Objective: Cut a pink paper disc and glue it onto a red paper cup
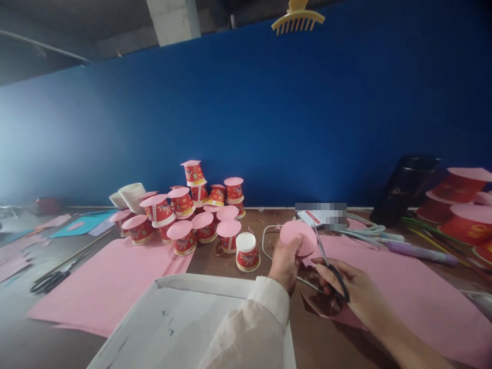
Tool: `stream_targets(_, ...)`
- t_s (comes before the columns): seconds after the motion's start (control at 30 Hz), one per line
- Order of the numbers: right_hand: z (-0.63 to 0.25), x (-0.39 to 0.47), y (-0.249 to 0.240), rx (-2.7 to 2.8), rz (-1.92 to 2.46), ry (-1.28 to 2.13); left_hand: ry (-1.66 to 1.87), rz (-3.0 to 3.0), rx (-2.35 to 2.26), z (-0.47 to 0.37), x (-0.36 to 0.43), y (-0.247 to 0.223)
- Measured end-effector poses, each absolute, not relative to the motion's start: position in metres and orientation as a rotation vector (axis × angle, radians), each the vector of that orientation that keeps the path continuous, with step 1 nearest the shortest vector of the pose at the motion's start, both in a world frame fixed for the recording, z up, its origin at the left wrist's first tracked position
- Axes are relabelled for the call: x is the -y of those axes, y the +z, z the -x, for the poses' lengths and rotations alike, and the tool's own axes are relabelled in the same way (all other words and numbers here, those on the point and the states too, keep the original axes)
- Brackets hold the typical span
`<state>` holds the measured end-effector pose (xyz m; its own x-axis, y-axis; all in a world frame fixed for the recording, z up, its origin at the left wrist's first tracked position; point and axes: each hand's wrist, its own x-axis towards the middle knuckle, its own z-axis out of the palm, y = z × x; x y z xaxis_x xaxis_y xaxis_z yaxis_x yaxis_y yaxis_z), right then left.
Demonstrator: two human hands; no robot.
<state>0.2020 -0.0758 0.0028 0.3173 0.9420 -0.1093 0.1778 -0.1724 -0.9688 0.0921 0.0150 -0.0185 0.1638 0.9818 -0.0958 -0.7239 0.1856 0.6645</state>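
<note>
Pinched in my left hand (285, 264) is a round piece of pink paper (298, 237), held upright with the thumb across its front. My right hand (342, 282) grips black-handled scissors (326, 254), whose blades point up along the paper's right edge. Whether the blades are parted is hard to make out. Just left of my hands stands an upside-down red paper cup (248, 253) with a bare white base. Beyond it, several red cups (184, 243) carry pink paper discs on top, some stacked on others.
Pink sheets lie on the left (100, 279) and right (407, 287). A white box lid (184, 318) sits in front. Other things include a second pair of scissors (57, 279), a white cable (265, 238), a purple tube (421, 252), a black bottle (402, 189) and a blue partition (246, 102).
</note>
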Motion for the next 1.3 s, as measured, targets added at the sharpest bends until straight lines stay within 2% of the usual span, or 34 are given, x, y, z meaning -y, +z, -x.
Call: stream_targets(1.3,-0.203,0.075,0.004,1.137,1.589,0.845,1.176,-0.689,-0.585,-0.093,-0.01,-0.021)
